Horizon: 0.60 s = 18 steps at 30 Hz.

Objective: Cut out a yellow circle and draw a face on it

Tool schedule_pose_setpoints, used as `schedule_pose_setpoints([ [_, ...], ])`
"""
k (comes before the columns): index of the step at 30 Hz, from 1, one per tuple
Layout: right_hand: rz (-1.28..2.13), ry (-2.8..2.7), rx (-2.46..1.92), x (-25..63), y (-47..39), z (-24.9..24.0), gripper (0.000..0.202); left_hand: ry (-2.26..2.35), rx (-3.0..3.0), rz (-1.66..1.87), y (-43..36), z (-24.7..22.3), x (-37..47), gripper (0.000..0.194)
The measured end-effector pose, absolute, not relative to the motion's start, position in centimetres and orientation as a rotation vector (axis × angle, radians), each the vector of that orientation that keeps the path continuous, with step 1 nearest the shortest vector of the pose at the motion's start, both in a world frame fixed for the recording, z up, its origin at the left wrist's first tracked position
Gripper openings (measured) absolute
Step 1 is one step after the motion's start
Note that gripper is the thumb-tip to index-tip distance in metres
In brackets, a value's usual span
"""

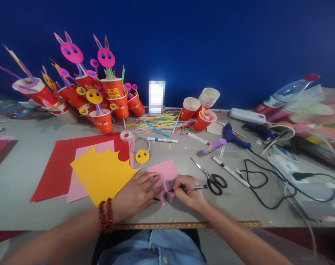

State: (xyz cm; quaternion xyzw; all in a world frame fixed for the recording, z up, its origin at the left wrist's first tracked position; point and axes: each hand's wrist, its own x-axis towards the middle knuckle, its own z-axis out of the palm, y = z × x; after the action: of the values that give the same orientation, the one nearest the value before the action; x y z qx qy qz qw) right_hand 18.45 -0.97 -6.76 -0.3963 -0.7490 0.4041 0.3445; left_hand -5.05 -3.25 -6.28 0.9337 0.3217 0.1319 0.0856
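My right hand (188,191) is closed around a pen (194,187), its tip at a cut-out edge of the pink paper (165,169). Fingers stretched out, my left hand (140,193) lies flat with its fingertips on the left part of that paper. A small dark thing shows under the left fingers, too hidden to name. Left of the hand lies a yellow sheet (101,169) with scalloped cuts, on top of pink and red sheets (51,165). A yellow smiling paper disc (142,156) sits just above my left hand. Scissors (211,178) with black handles lie to the right of my right hand.
Red paper cups (102,123) with paper rabbit figures stand at the back left. Coloured sticks (156,123), a phone (157,97) and stacked cups (190,109) line the back. A blue glue gun (233,136), black cable (256,169) and power strip (283,173) occupy the right.
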Motion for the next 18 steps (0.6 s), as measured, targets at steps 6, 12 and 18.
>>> schedule_pose_setpoints([
  [6, 1.082, -1.867, -1.007, 18.58, -0.96, -6.63, 0.017, 0.953, 2.775, 0.379, -3.21, -6.44, -5.10, 0.039],
  [12, 1.130, -1.599, -1.142, 18.77, -0.78, -7.07, 0.014, 0.968, 2.769, 0.355, -3.25, -6.35, -5.00, 0.037],
  [18, 1.124, -1.600, -1.160, 18.69, -0.48, -7.00, 0.007, 0.970, 2.784, 0.391, -3.17, -6.42, -4.97, 0.036],
])
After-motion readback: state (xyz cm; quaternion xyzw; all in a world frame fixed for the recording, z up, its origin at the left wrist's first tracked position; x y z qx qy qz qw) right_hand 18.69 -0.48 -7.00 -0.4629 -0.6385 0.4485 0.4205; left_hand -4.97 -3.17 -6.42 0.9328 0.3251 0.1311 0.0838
